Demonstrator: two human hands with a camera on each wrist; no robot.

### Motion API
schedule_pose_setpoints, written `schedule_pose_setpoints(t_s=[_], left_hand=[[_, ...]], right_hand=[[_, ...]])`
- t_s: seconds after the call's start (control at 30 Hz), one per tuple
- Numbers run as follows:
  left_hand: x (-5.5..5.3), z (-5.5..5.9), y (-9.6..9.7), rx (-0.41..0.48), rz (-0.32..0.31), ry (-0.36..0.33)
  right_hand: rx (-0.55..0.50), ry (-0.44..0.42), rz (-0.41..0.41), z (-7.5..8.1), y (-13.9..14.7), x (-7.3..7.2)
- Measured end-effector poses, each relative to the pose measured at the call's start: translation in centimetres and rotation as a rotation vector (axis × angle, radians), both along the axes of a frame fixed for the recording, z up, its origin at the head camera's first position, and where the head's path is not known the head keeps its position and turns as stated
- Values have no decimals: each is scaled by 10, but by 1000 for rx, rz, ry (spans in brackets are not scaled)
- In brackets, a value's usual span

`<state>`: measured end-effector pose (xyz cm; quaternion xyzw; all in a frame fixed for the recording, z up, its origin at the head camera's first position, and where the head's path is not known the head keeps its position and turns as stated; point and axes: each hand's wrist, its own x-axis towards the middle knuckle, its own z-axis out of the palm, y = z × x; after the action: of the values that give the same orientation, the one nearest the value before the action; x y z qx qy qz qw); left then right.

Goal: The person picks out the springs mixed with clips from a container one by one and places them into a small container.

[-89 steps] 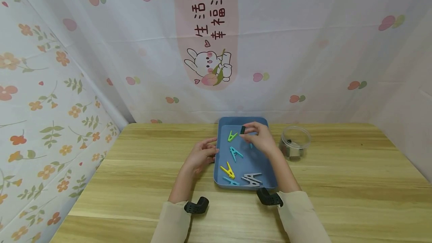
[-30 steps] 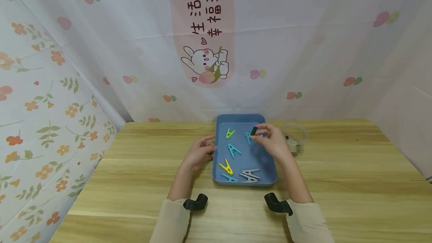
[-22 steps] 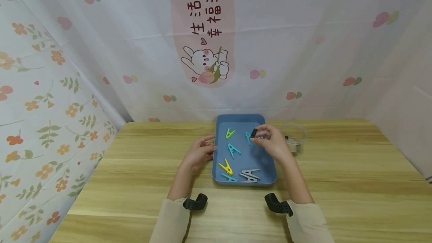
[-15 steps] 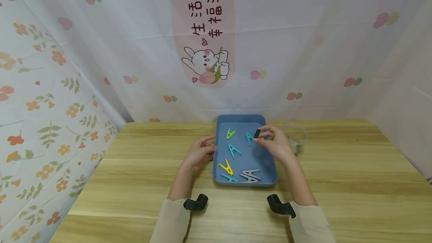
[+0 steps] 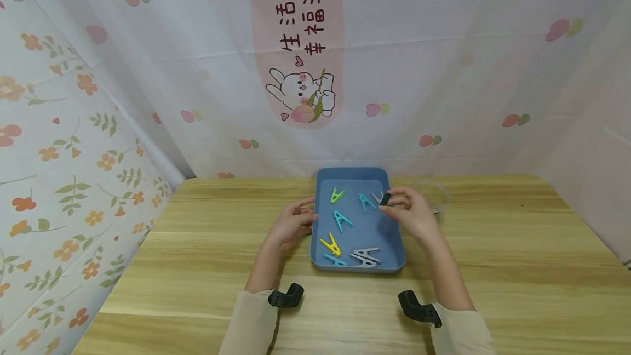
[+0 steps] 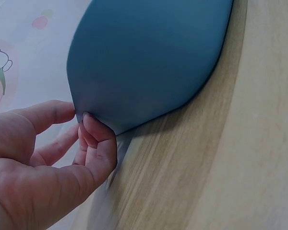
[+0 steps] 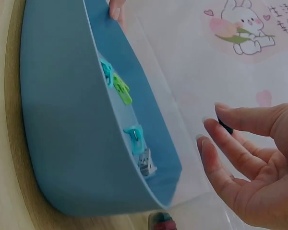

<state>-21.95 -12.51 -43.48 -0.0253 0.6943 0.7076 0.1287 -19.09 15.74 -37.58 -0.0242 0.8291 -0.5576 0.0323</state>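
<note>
My left hand (image 5: 292,224) pinches the left rim of a blue tray (image 5: 322,177); in the left wrist view, thumb and fingertips meet at its edge. Over the tray's right side, my right hand (image 5: 411,213) pinches a small dark green ridged piece (image 5: 385,199) between thumb and fingers. Right beside that piece, a grey clothespin (image 5: 377,198) lies partly hidden. Also in the tray are a teal clothespin (image 5: 366,202), a light green clothespin (image 5: 337,195), a second teal clothespin (image 5: 341,220), a yellow clothespin (image 5: 331,245), a blue clothespin (image 5: 335,260) and grey clothespins (image 5: 365,255).
A clear round jar (image 5: 440,186) stands right of the tray, mostly behind my right hand. Low in the right wrist view shows a dark and red item (image 7: 162,222). The wooden table (image 5: 207,245) ends at a patterned cloth (image 5: 394,70) behind the tray.
My right hand, with the dark green piece, has moved right across the tray, uncovering a teal clothespin and part of a grey one. My left hand keeps its hold on the rim.
</note>
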Motion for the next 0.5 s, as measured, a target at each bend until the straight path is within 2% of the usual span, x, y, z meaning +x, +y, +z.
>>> schedule_pose_setpoints(t_s=[0.2, 0.5], left_hand=[[-1, -2, -1, 9, -6, 14], [0, -2, 0, 4, -2, 18]], right_hand=[[-44, 25, -7, 1, 10, 2], [-44, 8, -3, 4, 24, 4]])
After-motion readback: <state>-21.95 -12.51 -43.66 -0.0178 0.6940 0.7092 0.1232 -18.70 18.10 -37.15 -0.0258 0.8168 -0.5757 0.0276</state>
